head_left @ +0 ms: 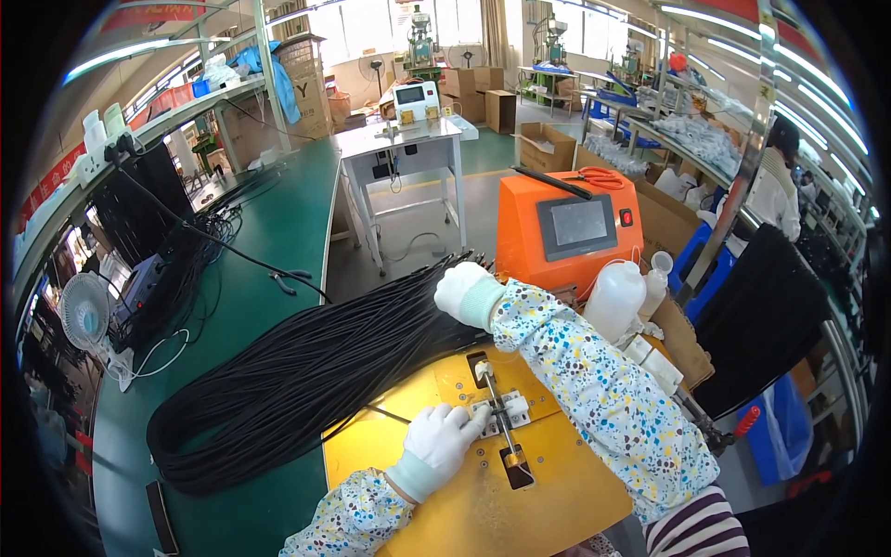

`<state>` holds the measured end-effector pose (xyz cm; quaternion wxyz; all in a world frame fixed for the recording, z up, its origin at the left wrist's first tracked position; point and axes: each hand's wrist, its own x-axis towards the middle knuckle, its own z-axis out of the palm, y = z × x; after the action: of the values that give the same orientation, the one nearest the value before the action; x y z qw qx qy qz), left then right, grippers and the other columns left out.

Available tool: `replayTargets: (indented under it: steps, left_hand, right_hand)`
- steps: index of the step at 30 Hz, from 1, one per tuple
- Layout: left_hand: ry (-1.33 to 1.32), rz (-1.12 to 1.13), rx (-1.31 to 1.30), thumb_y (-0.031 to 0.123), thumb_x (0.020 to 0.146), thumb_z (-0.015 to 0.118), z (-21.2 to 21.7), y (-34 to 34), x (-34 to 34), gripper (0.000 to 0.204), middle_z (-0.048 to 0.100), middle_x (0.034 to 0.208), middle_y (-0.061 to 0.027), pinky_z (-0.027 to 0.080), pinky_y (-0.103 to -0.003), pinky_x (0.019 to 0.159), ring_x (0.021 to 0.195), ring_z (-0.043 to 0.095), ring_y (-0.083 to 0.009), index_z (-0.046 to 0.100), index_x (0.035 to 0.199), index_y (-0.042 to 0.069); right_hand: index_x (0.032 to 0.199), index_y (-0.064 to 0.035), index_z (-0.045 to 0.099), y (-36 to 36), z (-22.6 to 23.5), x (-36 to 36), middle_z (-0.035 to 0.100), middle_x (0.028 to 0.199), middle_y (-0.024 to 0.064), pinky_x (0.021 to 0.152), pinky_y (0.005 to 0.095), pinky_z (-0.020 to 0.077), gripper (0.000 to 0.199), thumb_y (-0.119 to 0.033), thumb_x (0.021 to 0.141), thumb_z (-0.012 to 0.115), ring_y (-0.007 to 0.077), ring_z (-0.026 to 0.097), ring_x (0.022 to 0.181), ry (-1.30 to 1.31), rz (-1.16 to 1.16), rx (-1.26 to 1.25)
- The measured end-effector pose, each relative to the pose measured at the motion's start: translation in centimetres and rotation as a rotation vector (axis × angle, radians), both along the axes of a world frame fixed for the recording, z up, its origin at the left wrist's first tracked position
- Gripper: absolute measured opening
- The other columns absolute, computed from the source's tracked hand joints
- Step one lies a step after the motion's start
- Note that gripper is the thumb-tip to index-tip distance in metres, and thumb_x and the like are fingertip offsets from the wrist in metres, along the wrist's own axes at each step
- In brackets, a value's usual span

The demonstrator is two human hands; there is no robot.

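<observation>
Cables lie by the fixture, seemingly for reach; left hand touches it, right hand curls near their ends; either grip's hold is unclear.

The left hand and right hand are gloved white; the sleeves are white, speckled blue and yellow. The cables at eight o'clock are black, the plate at six yellow, the machine at two orange.
</observation>
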<state>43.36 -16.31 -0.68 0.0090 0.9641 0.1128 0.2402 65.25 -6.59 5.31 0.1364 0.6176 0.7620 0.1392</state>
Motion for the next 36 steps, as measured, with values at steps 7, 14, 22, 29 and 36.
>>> replayTargets:
  steps: [7, 14, 22, 29, 36]
  left_hand:
    - [0.018, 0.023, -0.01, 0.01, 0.079, 0.056, -0.2, 0.4, -1.5, 0.042, 0.055, 0.083, -0.001, 0.046, -0.034, 0.067, 0.076, 0.054, -0.0198, 0.061, 0.121, 0.012]
    - [-0.029, 0.04, -0.026, 0.01, 0.077, 0.061, -0.5, 0.1, -0.1, 0.041, 0.058, 0.084, -0.0006, 0.047, -0.033, 0.067, 0.074, 0.055, -0.0198, 0.063, 0.118, 0.014]
    - [-0.102, 0.142, -0.118, 0.011, 0.077, 0.065, 0.1, 0.7, -0.1, 0.032, 0.059, 0.087, -0.0037, 0.047, -0.036, 0.07, 0.08, 0.058, -0.0232, 0.065, 0.108, 0.008]
    - [-0.013, 0.146, -0.209, 0.012, 0.075, 0.07, 3.6, 0.2, -1.1, 0.03, 0.063, 0.093, -0.0054, 0.047, -0.035, 0.077, 0.086, 0.06, -0.0241, 0.065, 0.104, 0.009]
    - [-0.14, -0.032, -0.048, 0.01, 0.076, 0.069, 8.4, -3.3, -0.7, 0.031, 0.061, 0.092, -0.0059, 0.048, -0.036, 0.075, 0.083, 0.059, -0.0243, 0.066, 0.106, 0.009]
  right_hand:
    - [0.093, -0.011, 0.068, -3.4, 3.5, -1.2, 0.06, 0.081, 0.0002, 0.075, 0.0334, 0.0487, 0.023, -0.011, 0.071, 0.061, 0.0205, 0.059, 0.082, 0.213, 0.439, 0.569]
    - [0.099, -0.0108, 0.067, -15.1, 3.6, -1.1, 0.056, 0.08, 0.001, 0.073, 0.0333, 0.0482, 0.027, -0.01, 0.073, 0.06, 0.0204, 0.058, 0.079, 0.322, 0.276, 0.668]
    - [0.099, -0.0102, 0.067, -18.3, 0.0, 0.5, 0.059, 0.084, 0.0017, 0.069, 0.0341, 0.0484, 0.026, -0.007, 0.074, 0.063, 0.0206, 0.059, 0.076, 0.395, 0.159, 0.704]
    - [0.095, -0.0107, 0.067, -18.6, -1.1, 0.8, 0.059, 0.077, 0.0059, 0.066, 0.0355, 0.0467, 0.018, -0.013, 0.077, 0.07, 0.0245, 0.06, 0.074, 0.829, -0.043, 0.692]
    - [0.089, -0.0076, 0.069, -20.2, -1.4, -2.9, 0.064, 0.078, 0.0086, 0.068, 0.0363, 0.0493, 0.018, -0.016, 0.075, 0.077, 0.0277, 0.062, 0.076, 1.258, 0.091, 0.117]
